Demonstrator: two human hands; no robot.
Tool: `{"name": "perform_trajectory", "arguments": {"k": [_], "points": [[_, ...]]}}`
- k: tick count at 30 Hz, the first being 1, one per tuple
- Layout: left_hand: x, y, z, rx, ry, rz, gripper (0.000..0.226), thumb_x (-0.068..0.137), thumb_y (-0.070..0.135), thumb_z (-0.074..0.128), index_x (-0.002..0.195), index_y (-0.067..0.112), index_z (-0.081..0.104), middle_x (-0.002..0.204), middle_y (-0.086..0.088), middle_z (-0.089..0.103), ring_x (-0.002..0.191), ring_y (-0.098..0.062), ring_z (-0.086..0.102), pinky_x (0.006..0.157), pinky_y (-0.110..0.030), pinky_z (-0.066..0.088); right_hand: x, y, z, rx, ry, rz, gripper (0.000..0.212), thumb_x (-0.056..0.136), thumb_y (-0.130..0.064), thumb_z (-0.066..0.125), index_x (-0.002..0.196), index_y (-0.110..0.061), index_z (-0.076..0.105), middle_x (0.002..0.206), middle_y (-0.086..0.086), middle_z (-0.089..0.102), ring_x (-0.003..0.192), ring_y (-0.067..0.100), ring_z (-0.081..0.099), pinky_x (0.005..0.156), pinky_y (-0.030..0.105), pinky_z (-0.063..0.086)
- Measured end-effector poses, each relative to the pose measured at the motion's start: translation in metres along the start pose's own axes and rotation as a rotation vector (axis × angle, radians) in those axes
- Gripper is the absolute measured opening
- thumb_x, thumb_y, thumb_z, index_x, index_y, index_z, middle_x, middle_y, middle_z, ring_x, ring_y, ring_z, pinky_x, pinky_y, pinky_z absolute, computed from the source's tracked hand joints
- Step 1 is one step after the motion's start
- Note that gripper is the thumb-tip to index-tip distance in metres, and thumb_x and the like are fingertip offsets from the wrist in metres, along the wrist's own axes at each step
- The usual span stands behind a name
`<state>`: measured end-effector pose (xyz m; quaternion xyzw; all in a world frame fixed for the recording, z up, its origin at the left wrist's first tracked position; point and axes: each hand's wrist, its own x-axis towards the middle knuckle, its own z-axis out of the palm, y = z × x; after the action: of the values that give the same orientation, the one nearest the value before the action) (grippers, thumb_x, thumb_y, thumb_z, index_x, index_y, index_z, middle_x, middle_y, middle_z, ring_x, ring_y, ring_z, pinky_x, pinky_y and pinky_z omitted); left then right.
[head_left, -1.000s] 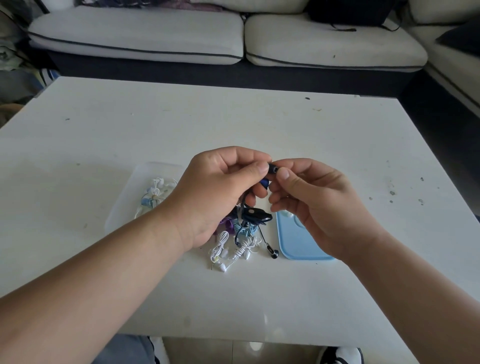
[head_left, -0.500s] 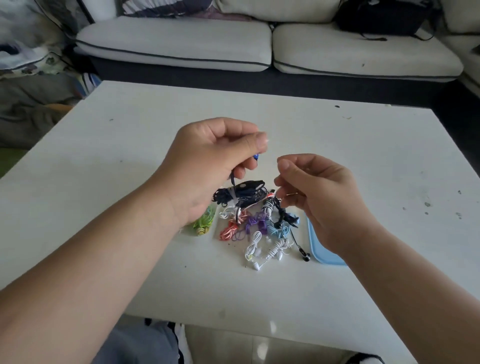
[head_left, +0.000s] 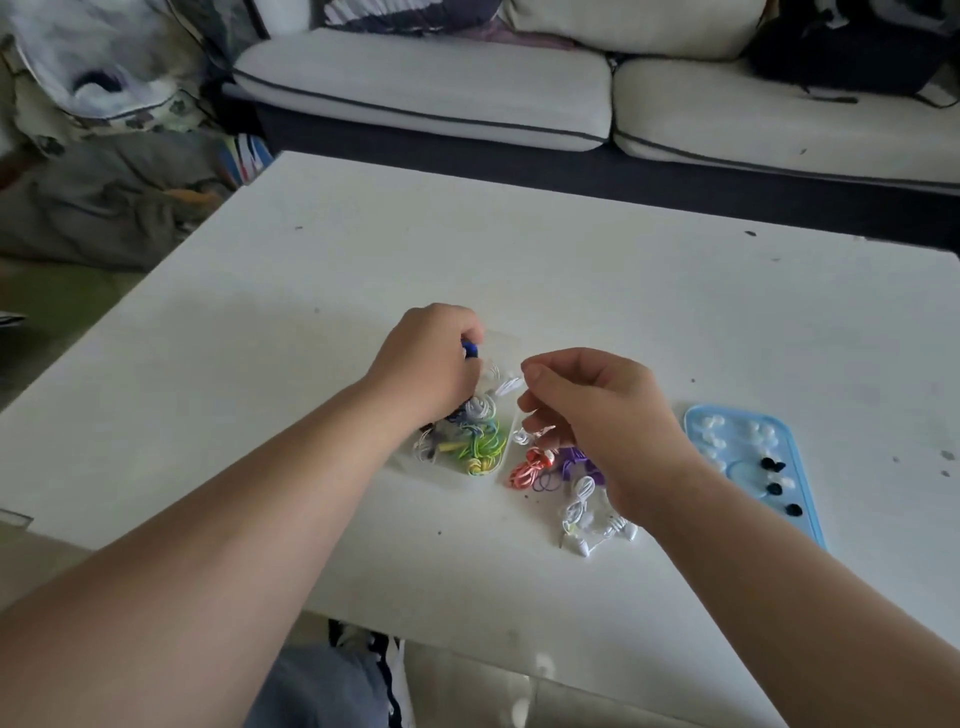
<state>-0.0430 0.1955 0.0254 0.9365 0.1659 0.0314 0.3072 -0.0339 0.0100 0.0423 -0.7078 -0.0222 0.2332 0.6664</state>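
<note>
My left hand (head_left: 431, 364) grips a dark blue earphone set (head_left: 470, 348) and holds it low over a clear plastic box (head_left: 506, 343) on the white table (head_left: 519, 249). The box holds coiled earphones, among them a green-yellow coil (head_left: 483, 447) and a white coil (head_left: 480, 408). Just right of the box, my right hand (head_left: 597, 415) hovers with curled fingers, thumb against forefinger, and nothing visible in it. Under it lie loose coils: red (head_left: 530, 467), purple (head_left: 576, 460) and white (head_left: 582, 512).
A light blue lid (head_left: 805, 499) lies at the right with white and black ear tips on it. A white sofa (head_left: 426, 88) runs behind the table, with a black bag (head_left: 841, 57) on it. Crumpled fabric (head_left: 104, 197) lies left of the table.
My left hand has carried the dark earphones left and down to the clear box. My right hand has let go and stays over the loose pile. The view has swung left.
</note>
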Motion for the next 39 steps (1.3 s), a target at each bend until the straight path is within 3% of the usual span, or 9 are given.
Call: {"name": "perform_trajectory", "arguments": {"k": [5, 12, 15, 18, 21, 24, 29, 33, 39], "points": [[0.003, -0.001, 0.009, 0.199, -0.156, 0.014, 0.037, 0.097, 0.024, 0.062, 0.134, 0.018, 0.062, 0.139, -0.002, 0.060, 0.130, -0.024, 0.054, 0.101, -0.031, 0.044, 0.007, 0.000, 0.002, 0.000, 0.000, 0.011, 0.010, 0.097, -0.012, 0.067, 0.092, -0.010, 0.076, 0.072, 0.006, 0.073, 0.063, 0.019, 0.066, 0.068, 0.040, 0.059], [-0.007, 0.010, -0.004, 0.423, -0.043, 0.045, 0.020, 0.095, 0.023, 0.060, 0.110, 0.013, 0.069, 0.115, -0.010, 0.068, 0.104, -0.035, 0.064, 0.090, -0.042, 0.056, 0.012, -0.002, -0.013, 0.021, 0.102, 0.011, 0.009, 0.097, -0.012, 0.066, 0.099, -0.012, 0.074, 0.072, 0.007, 0.073, 0.062, 0.020, 0.067, 0.063, 0.036, 0.058], [-0.015, 0.031, -0.005, 0.263, 0.001, 0.189, 0.019, 0.096, 0.026, 0.062, 0.109, 0.016, 0.071, 0.110, -0.005, 0.070, 0.101, -0.030, 0.066, 0.088, -0.041, 0.055, 0.011, -0.001, -0.030, -0.011, 0.130, 0.019, 0.008, 0.097, -0.012, 0.066, 0.099, -0.010, 0.073, 0.072, 0.008, 0.072, 0.059, 0.024, 0.066, 0.060, 0.035, 0.059], [-0.033, 0.065, 0.009, 0.116, -0.152, 0.324, 0.010, 0.094, 0.023, 0.063, 0.088, 0.023, 0.071, 0.087, 0.001, 0.071, 0.080, -0.022, 0.066, 0.071, -0.034, 0.053, 0.005, 0.005, -0.053, -0.197, 0.100, 0.021, 0.011, 0.095, -0.013, 0.066, 0.091, -0.009, 0.075, 0.071, 0.010, 0.074, 0.061, 0.023, 0.067, 0.060, 0.035, 0.057], [-0.050, 0.085, 0.041, 0.295, -0.405, 0.391, 0.017, 0.092, 0.020, 0.062, 0.076, 0.024, 0.059, 0.075, 0.004, 0.061, 0.066, -0.016, 0.056, 0.058, -0.029, 0.040, -0.007, 0.017, -0.077, -0.493, 0.039, 0.048, 0.017, 0.092, -0.014, 0.063, 0.081, -0.007, 0.073, 0.072, 0.014, 0.073, 0.056, 0.017, 0.063, 0.058, 0.035, 0.053], [-0.057, 0.085, 0.069, 0.492, -0.468, 0.364, 0.004, 0.091, 0.022, 0.063, 0.094, 0.020, 0.060, 0.076, 0.004, 0.050, 0.065, -0.018, 0.048, 0.057, -0.030, 0.034, -0.017, 0.026, -0.101, -0.708, -0.096, 0.146, 0.021, 0.096, -0.020, 0.059, 0.084, -0.005, 0.068, 0.078, 0.017, 0.074, 0.055, 0.018, 0.063, 0.056, 0.034, 0.051], [-0.061, 0.084, 0.080, 0.486, -0.468, 0.289, 0.031, 0.090, 0.025, 0.063, 0.075, 0.024, 0.036, 0.073, 0.008, 0.043, 0.073, -0.024, 0.046, 0.066, -0.031, 0.036, -0.024, 0.032, -0.122, -0.921, -0.269, 0.238, 0.030, 0.098, -0.031, 0.052, 0.078, -0.013, 0.064, 0.079, 0.010, 0.076, 0.077, 0.035, 0.075, 0.059, 0.034, 0.053], [-0.059, 0.088, 0.077, 0.429, -0.502, 0.222, 0.013, 0.089, 0.030, 0.063, 0.095, 0.022, 0.056, 0.091, 0.000, 0.064, 0.085, -0.026, 0.062, 0.070, -0.032, 0.048, -0.032, 0.029, -0.127, -0.956, -0.363, 0.250, 0.033, 0.098, -0.039, 0.055, 0.089, -0.011, 0.069, 0.083, 0.007, 0.077, 0.085, 0.034, 0.075, 0.067, 0.038, 0.060], [-0.044, 0.090, 0.042, 0.050, -0.540, 0.010, 0.010, 0.086, 0.023, 0.066, 0.084, 0.025, 0.076, 0.076, 0.003, 0.076, 0.064, -0.022, 0.067, 0.058, -0.033, 0.052, -0.037, 0.021, -0.128, -0.911, -0.355, 0.194, 0.021, 0.096, -0.037, 0.059, 0.088, -0.021, 0.069, 0.084, 0.000, 0.077, 0.080, 0.021, 0.076, 0.065, 0.032, 0.059]]}}
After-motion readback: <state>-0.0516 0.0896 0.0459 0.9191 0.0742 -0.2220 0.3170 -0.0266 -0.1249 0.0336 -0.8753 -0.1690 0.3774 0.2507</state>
